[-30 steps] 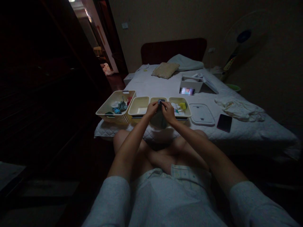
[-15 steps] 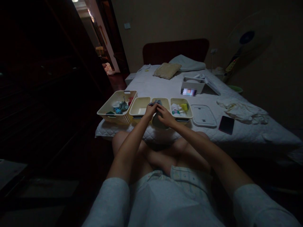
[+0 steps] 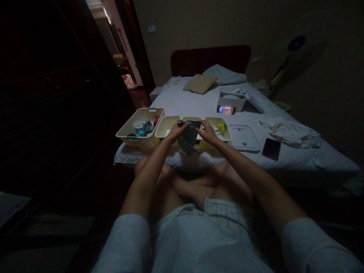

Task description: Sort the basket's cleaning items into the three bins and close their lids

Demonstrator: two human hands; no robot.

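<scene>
Between my two hands hangs a limp dark grey cloth point(image 3: 189, 137), possibly a small garment; its exact kind is hard to make out in the dim light. My left hand point(image 3: 176, 132) pinches its upper left edge. The upper right edge is gripped by the fingers of my right hand point(image 3: 208, 132). Behind and below the cloth stand cream bins in a row: a left bin point(image 3: 159, 129), a middle bin point(image 3: 191, 118) that the cloth partly hides, and a right bin point(image 3: 229, 133). A yellow item point(image 3: 221, 127) and white items lie in the right bin.
A perforated basket point(image 3: 123, 134) with mixed items stands at the left. To the right, a grey lid point(image 3: 244, 138), a dark phone or tablet point(image 3: 271, 149) and a crumpled cloth point(image 3: 298, 133) lie on the bed. Farther back are a white box point(image 3: 231, 103) and a pillow point(image 3: 200, 83).
My hands have moved apart, the left one leftward and the right one rightward. The grey cloth, bunched before, is now spread between them and hangs down in front of the bins.
</scene>
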